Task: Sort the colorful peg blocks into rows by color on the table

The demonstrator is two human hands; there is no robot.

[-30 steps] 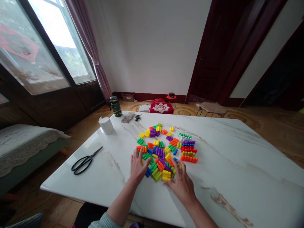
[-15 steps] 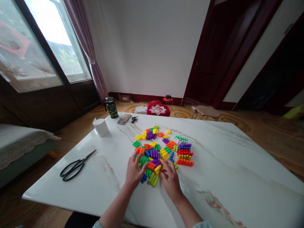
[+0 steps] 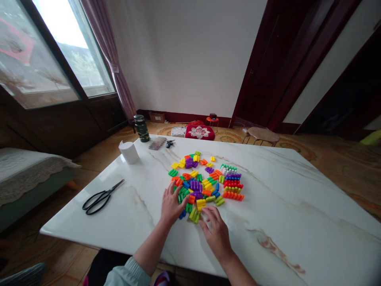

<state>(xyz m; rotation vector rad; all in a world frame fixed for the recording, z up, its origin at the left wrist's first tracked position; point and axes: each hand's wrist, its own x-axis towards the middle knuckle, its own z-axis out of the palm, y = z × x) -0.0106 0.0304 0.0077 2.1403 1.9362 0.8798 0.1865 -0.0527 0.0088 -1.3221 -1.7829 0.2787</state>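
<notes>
A loose heap of colourful ribbed plastic pieces, a purple one among them, lies on the white marbled table. My left hand rests at the heap's left side, fingers spread over green pieces. At the near edge, my right hand has thumb and fingers apart. Its fingertips are beside a yellow piece and a light-green piece; whether they touch cannot be made out. Right of the heap, pieces stand in neat coloured rows, with an orange row nearest me.
Black-handled scissors lie on the left of the table. Farther back are a white paper roll, a dark green flask, a blurred-out flat object and keys. A stool stands beyond the table.
My right hand has drawn back toward me from the heap, its fingers opening wider. A yellow piece now shows more plainly at the near edge. My left hand stays on the heap; the view has shifted slightly.
</notes>
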